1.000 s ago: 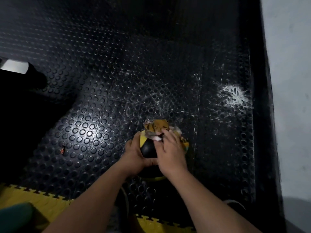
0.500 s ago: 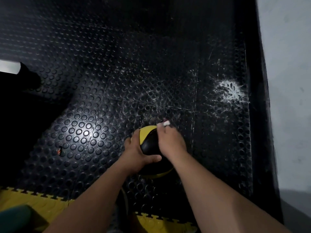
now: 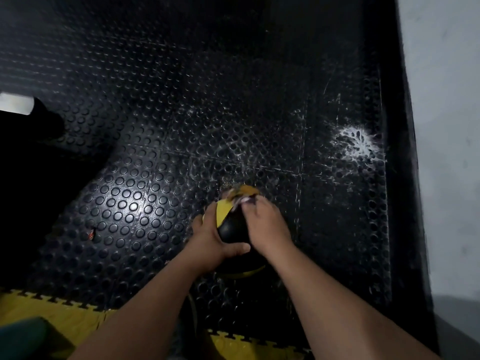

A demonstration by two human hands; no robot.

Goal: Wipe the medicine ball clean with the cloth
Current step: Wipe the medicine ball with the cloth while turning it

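Note:
A black and yellow medicine ball rests on the studded black rubber floor, low in the middle of the view. My left hand grips its left side, thumb across the front. My right hand lies over the ball's top right, fingers closed on a brownish-orange and white cloth. The cloth bunches out past my fingertips at the ball's far top edge. The right side of the ball is hidden by my right hand.
A grey wall runs along the right, with a white scuff patch on the floor near it. Yellow interlocking mats border the near edge. A dark bulky shape fills the left side.
The cloth, bunched out on top a second ago, was tucked under my right hand half a second ago and now shows again at the ball's far top edge. My left hand has kept its grip.

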